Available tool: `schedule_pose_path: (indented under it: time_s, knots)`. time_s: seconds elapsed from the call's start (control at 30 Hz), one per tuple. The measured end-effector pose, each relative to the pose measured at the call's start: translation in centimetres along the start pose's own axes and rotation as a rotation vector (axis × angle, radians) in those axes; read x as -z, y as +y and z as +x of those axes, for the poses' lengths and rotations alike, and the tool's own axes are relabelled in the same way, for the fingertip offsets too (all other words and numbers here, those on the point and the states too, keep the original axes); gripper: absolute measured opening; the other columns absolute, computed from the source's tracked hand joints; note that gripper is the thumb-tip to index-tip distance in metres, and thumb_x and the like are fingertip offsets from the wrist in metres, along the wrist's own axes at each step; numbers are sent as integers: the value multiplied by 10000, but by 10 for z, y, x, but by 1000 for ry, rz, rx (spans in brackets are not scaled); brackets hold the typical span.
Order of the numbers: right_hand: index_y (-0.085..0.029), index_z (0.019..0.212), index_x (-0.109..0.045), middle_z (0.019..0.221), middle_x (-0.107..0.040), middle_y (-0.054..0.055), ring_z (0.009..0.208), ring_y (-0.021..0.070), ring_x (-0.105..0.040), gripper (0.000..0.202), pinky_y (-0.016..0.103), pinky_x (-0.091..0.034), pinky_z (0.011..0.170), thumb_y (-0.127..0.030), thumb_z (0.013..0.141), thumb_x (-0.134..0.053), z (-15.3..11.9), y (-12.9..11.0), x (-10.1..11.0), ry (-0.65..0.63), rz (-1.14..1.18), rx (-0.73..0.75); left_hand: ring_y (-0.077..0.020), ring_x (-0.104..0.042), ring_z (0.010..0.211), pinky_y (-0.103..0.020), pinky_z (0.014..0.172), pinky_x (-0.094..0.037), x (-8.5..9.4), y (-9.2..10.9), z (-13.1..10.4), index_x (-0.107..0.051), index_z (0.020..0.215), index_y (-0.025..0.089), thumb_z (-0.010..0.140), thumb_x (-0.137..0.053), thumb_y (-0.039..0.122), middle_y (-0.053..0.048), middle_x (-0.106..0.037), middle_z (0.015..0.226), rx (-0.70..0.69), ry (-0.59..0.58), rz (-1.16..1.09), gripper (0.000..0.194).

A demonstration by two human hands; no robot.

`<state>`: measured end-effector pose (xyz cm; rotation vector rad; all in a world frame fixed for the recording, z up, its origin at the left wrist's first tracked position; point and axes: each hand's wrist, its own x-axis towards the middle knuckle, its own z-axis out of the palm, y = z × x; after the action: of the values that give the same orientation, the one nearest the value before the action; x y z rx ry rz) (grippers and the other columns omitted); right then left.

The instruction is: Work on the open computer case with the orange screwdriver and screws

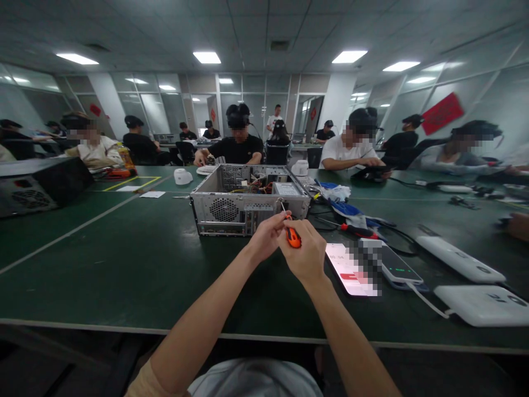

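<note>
An open metal computer case [223, 209] stands on the green table in front of me, its rear panel with a round fan grille facing me. My right hand [306, 248] is closed around the orange and black handle of a screwdriver [293, 237]. The thin shaft points up and away, its tip at the right part of the rear panel. Fingers of my left hand [268, 234] are pinched together at the front of the handle, beside the shaft. Cables and a silver power supply [285, 189] show inside the case. Any screw at the tip is too small to make out.
Right of my hands lie a lit phone [349, 270], a second phone [392, 263], white power banks [460, 258], a red and black screwdriver [357, 230] and blue gloves [347, 212]. A black computer case [45, 184] stands at left. Several people work around the tables.
</note>
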<state>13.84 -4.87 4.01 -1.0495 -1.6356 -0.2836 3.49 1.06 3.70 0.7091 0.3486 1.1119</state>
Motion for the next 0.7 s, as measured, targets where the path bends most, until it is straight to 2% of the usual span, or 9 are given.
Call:
schedule_pose_path:
  time_s: [0.1,0.23,0.53,0.63,0.7]
  knots:
    - [-206,891,-654,807,-596,17,715,161,-578,122,269,-444,666,-200,830,-549,0,-2,1,-7,-17,-8,-101,-664,677,-209,748,-519,-2,-1,-1,-715,909,109,921,-633,287,-26,-698,747,28,-2,-33,196]
    - [-210,887,-666,802,-548,10,701,154,-543,128,265,-426,650,-207,834,-550,0,-3,0,-31,-43,-17,-114,-669,685,-213,709,-523,-3,-2,-2,-711,920,110,941,-606,334,-32,-691,744,72,-20,-31,248]
    - [-229,859,-673,783,-482,-5,678,144,-503,120,261,-420,630,-202,810,-567,-2,-3,-1,-62,-56,-20,-96,-644,624,-196,633,-498,2,-2,1,-696,976,113,869,-678,235,-10,-674,729,28,-17,-6,163]
    - [-219,966,-661,827,-538,18,729,168,-545,172,291,-461,685,-215,825,-562,-1,-4,0,-25,-32,-3,-90,-646,647,-192,673,-504,2,0,1,-698,972,107,840,-706,206,-18,-687,765,0,-2,16,166]
    - [-206,1064,-628,880,-593,45,772,192,-577,229,320,-481,726,-277,854,-572,0,-5,2,7,-11,2,-95,-653,667,-201,706,-515,2,1,1,-697,973,107,829,-721,209,-27,-697,796,-10,-7,21,178]
